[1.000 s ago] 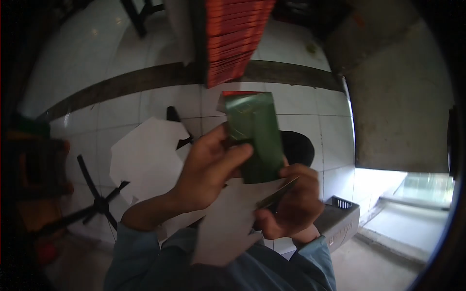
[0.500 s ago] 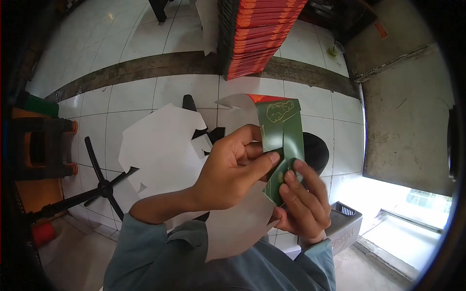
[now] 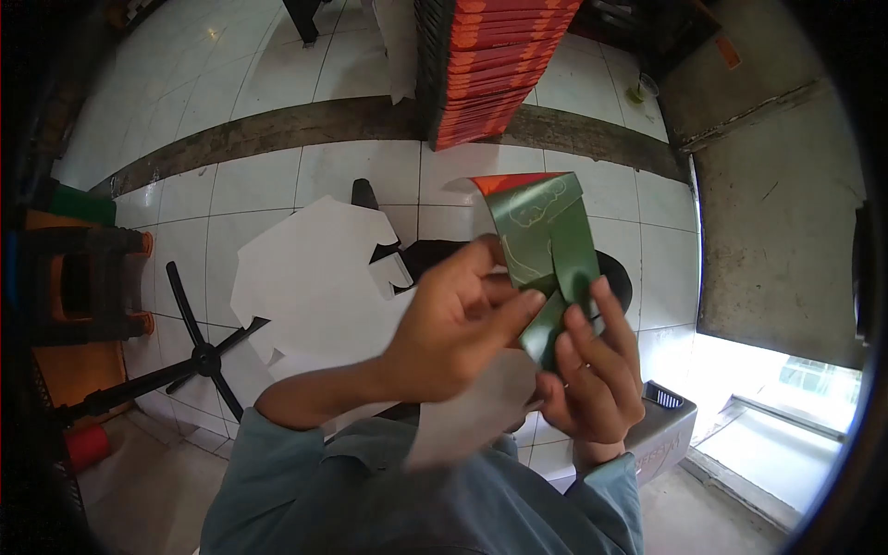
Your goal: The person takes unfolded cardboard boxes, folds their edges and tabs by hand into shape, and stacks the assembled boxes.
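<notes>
A green printed cardboard box piece (image 3: 541, 222) with gold line drawings, a red strip at its top edge and a plain pale underside is up in front of me. Its green flaps overlap toward the lower end. My left hand (image 3: 453, 324) grips the left side, thumb pressed on the green flap. On the lower right, my right hand (image 3: 597, 375) holds the folded flaps between curled fingers and thumb. The card's pale tail curves down toward my lap. A larger white die-cut cardboard sheet (image 3: 314, 277) lies left of my left hand, plain side up.
A tall stack of red and orange folded cardboard (image 3: 490, 74) stands ahead. At left are a black stand with spread legs (image 3: 204, 358) and a dark stool (image 3: 79, 282). A grey plastic container (image 3: 661, 425) sits at lower right, near a grey panel (image 3: 786, 222).
The green box piece and both hands have shifted slightly right. Its lower flaps have turned, and the pale tail has swung right.
</notes>
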`<state>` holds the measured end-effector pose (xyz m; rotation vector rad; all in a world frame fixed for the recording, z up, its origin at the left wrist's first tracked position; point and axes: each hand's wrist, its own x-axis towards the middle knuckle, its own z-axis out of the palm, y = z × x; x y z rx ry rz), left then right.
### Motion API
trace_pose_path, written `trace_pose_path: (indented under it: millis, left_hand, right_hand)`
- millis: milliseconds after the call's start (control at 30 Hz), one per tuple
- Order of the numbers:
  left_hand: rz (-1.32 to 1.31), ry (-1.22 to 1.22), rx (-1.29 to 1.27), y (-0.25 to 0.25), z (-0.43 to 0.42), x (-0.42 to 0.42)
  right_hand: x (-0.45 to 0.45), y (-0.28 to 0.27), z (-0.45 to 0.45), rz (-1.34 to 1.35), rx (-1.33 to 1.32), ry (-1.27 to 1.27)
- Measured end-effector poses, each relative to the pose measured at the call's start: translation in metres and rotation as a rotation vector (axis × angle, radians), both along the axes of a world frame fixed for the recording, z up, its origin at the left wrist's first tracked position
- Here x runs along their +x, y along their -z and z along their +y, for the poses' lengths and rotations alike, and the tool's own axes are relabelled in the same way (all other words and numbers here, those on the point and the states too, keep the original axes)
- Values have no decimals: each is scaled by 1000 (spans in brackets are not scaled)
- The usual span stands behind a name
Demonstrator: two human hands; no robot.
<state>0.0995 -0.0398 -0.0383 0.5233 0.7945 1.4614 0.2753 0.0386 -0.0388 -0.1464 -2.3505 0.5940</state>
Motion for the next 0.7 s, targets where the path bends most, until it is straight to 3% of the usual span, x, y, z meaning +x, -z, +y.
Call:
trace_pose_path:
  millis: [67,133,200,300,367,433,467,500,533,567,600,633,700]
  left_hand:
    - [53,-206,98,5,-3,25]
    - [103,-157,156,11,-6,17]
    - [-50,41,79,15,-7,6]
    - [-55,-6,284,30,-5,5]
    - [32,-17,232,23,-8,4]
    - [114,-33,176,26,-14,1]
    - [438,67,306,38,-18,-1]
    - [597,121,364,51,-20,4]
    - [753,165,429,63,-22,9]
    - [992,111,653,77,-20,20]
    - [1229,52,880,92,-19,29]
    - [1293,56,934,108,-19,34]
    - [1204,171,864,120,-19,27]
  right_hand:
    - [-4,8,-6,22,120,193]
    - [-6,10,-5,37,185,287]
    - [-4,8,-5,48,107,326]
    - [-5,7,-7,47,105,329]
    - [1,7,-5,19,144,308]
    - [12,13,2,186,-264,226]
    - [13,15,4,329,-505,215]
    - [12,16,5,498,-719,205]
    - [5,9,8,515,-779,304]
    - [-4,1,10,534,-843,400]
    - [-13,0,12,461,-682,463]
    - [-13,1,12,420,-603,494]
    - [-7,9,15,263,-478,558]
